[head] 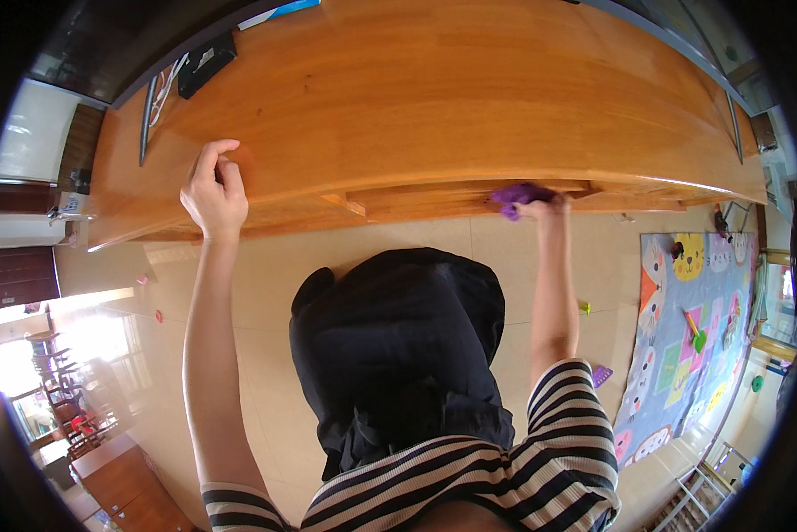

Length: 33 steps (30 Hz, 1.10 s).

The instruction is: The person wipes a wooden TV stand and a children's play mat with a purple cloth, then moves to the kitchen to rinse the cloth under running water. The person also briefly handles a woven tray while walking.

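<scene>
A long wooden TV cabinet [405,126] spans the view before me, its glossy top reaching to the back. My left hand [217,193] is at the front edge of the top, left of the middle, with its fingers loosely curled and nothing seen in them. Below the front edge, my right hand [548,205] grips a purple cloth [519,198], crumpled and slightly blurred. That cloth is at an open compartment [425,199] in the cabinet's front. Part of the compartment's inside is hidden by the overhanging top.
A TV [86,53] stands on the cabinet on thin metal legs [147,123]. A black box [207,63] and white cable [167,93] lie at the back left. On the tiled floor [252,286] are small toys and, to the right, a cartoon play mat [678,346].
</scene>
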Motion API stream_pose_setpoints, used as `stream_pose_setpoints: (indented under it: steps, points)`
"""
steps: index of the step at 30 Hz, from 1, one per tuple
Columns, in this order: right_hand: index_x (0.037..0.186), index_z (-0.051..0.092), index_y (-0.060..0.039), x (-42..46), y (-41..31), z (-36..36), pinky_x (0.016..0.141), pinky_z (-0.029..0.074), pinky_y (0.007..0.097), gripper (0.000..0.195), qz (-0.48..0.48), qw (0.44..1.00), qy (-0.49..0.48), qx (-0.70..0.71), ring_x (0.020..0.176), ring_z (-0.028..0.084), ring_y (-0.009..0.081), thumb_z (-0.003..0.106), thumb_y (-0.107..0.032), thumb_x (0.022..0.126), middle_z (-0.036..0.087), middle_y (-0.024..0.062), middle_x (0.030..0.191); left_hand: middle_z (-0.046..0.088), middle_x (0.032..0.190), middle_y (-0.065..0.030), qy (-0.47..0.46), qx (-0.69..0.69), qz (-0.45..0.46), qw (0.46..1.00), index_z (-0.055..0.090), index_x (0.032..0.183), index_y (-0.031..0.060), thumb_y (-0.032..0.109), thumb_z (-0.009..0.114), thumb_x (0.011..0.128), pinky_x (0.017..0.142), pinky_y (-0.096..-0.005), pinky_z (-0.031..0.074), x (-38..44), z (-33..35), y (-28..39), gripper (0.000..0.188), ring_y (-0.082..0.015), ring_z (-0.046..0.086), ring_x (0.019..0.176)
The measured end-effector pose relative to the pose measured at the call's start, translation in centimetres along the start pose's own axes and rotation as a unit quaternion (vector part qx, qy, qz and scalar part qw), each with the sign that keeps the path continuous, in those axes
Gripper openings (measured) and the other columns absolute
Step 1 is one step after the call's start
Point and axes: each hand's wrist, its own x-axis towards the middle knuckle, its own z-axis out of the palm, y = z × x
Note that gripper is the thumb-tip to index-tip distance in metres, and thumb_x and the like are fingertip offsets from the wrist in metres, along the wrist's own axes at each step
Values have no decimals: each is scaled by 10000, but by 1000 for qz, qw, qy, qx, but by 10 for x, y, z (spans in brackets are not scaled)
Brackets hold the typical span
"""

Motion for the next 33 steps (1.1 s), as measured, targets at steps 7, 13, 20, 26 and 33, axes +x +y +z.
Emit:
stream_pose_setpoints:
  steps: [7,13,20,26,33]
  points:
    - [1162,494,-187,-22,-25,4,778,430,463,455,-171,984,-50,-10,944,488,203,328,-492,867,525,45,1065,543,624,-22,3,6,9,1000,657,878,123,-5,510,735,487,-274,404,-4,0,-1,241,-154,494,508]
    - [1200,486,-176,-20,161,-1,802,497,442,495,-84,985,-79,-128,930,571,202,345,-545,901,585,15,1072,565,654,-40,11,-7,28,1000,660,882,121,-3,489,753,504,-285,413,0,4,0,247,-174,502,518]
    - [1315,409,-154,44,312,-31,1009,295,621,463,192,979,51,-33,1260,395,334,386,-386,914,374,80,1416,562,672,-43,-7,7,18,1000,654,896,130,4,475,771,491,-283,396,-3,4,-1,252,-157,493,518]
    - [1416,333,-127,101,219,-34,1074,146,615,639,121,989,-80,-5,1372,269,315,247,-459,877,287,76,1498,553,661,-43,-18,-23,27,999,648,891,128,4,476,771,479,-286,382,8,17,11,244,-155,474,501]
    - [1395,364,-177,38,89,-26,1065,204,585,591,-4,996,-89,-5,1354,301,294,318,-477,888,338,49,1468,555,652,-39,-13,27,-2,1000,650,888,137,19,475,776,475,-289,382,-7,-10,-4,239,-159,479,499]
